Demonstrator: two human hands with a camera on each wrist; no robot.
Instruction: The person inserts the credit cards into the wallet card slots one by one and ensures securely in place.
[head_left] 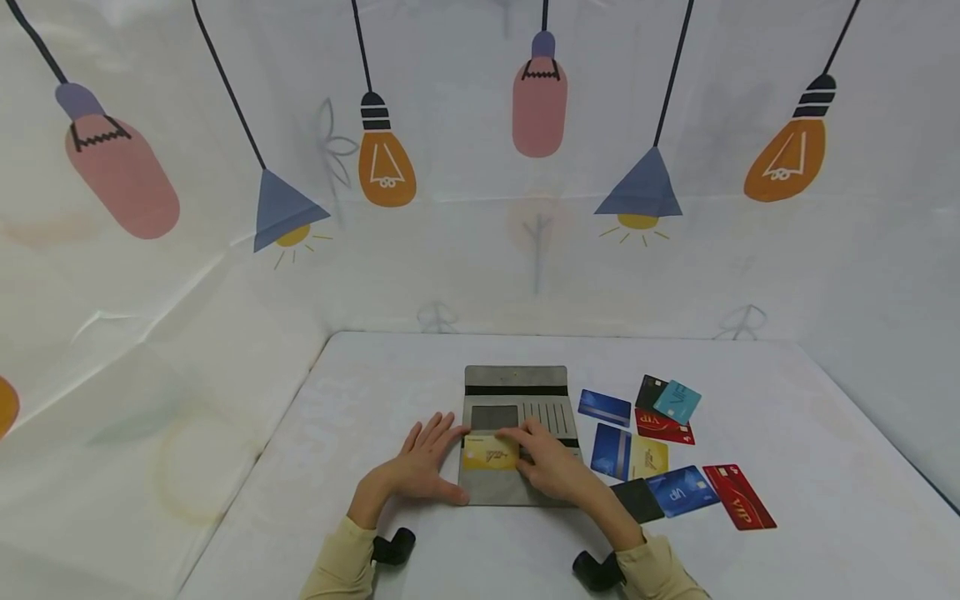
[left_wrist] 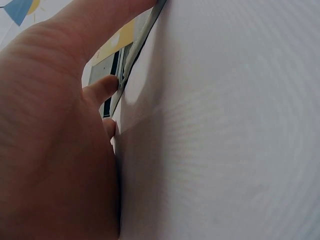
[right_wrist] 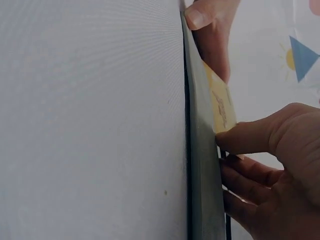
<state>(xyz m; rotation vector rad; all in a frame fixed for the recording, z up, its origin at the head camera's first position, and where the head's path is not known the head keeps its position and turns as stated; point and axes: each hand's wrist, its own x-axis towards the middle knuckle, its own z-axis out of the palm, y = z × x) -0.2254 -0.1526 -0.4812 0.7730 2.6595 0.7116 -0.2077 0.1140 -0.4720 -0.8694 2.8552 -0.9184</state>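
Note:
A grey, flat card holder (head_left: pixel 516 490) lies opened out on the white table, with a dark window panel (head_left: pixel 495 417) and a row of slot lines on its upper part. Across its lower left lies a yellow card (head_left: pixel 489 453). My right hand (head_left: pixel 557 468) pinches that card's right end between thumb and forefinger; the right wrist view shows the thumb (right_wrist: pixel 245 137) at the card's edge. Its other fingers rest on the holder. With fingers spread, my left hand (head_left: pixel 422 468) rests along the holder's left edge, its thumb at the lower left corner.
Right of the holder lie several loose cards: blue ones (head_left: pixel 604 407), a teal card (head_left: pixel 678 402) overlapping a black one, a red card (head_left: pixel 739 497), another yellow card (head_left: pixel 649 457) and a dark card (head_left: pixel 637 500). A white sheet printed with lamps (head_left: pixel 465 267) hangs behind the table.

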